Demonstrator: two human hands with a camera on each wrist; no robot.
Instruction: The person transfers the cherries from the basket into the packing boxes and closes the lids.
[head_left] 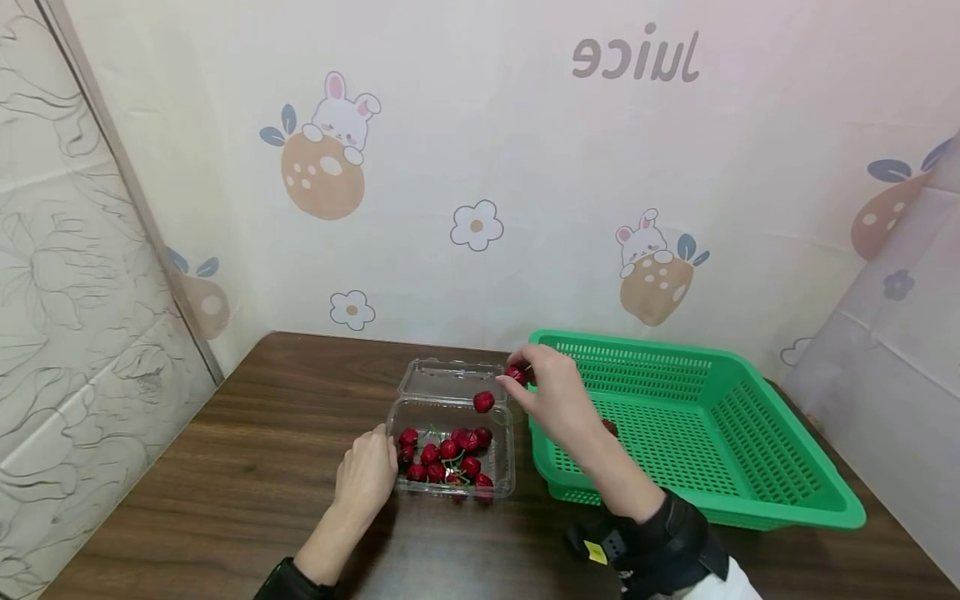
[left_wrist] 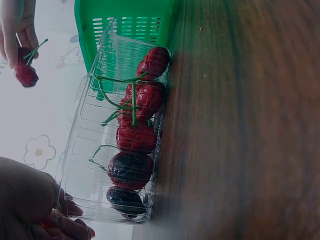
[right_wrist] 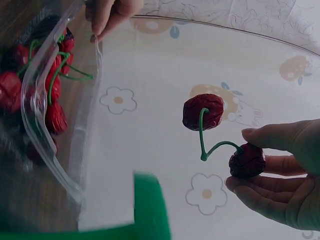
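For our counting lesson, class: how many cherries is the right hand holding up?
2. One cherry is pinched in the right hand; a second cherry is joined to it by a green stem. Others might be hidden.

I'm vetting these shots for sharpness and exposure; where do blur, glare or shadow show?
Head view: fairly even light, small glints on the clear box; left wrist view: the left hand looks dark against the bright backdrop; right wrist view: the green basket is blurred in the foreground, the pinched cherry clearer.
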